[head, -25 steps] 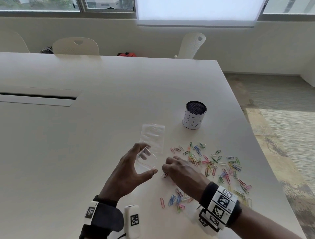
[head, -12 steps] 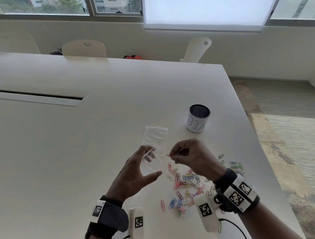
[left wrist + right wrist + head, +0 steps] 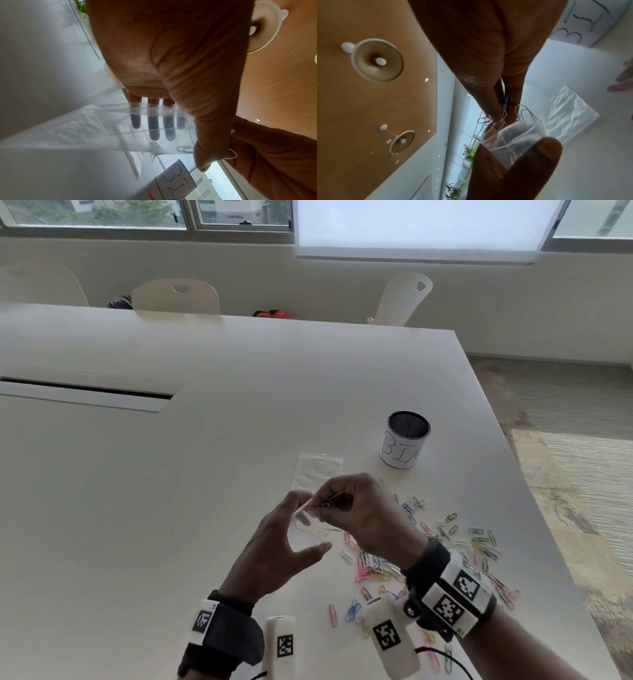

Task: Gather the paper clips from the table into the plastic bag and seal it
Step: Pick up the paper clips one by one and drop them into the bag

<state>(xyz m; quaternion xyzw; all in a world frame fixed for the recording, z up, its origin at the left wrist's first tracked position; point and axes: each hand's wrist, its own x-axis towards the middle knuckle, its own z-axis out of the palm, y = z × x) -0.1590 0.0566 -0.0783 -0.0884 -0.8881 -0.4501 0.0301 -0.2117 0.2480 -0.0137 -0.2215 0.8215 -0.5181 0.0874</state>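
Note:
My left hand (image 3: 291, 539) holds a small clear plastic bag (image 3: 303, 530) open between thumb and fingers, just above the table. At the bag's mouth my right hand (image 3: 320, 506) pinches a few paper clips (image 3: 504, 106); a blue one and pale ones show in the right wrist view. A clip (image 3: 186, 148) lies inside the bag (image 3: 106, 129). Many coloured paper clips (image 3: 455, 539) are scattered on the white table (image 3: 137, 508) to the right of and below my hands.
A second flat clear bag (image 3: 318, 470) lies on the table just beyond my hands. A mesh cup (image 3: 406, 440) with a paper label stands behind the clips. The table's right edge is close to the clips. White chairs stand at the far side.
My right hand picked clips up from the table and carried them up and left to the mouth of the bag. The left hand kept the bag held open.

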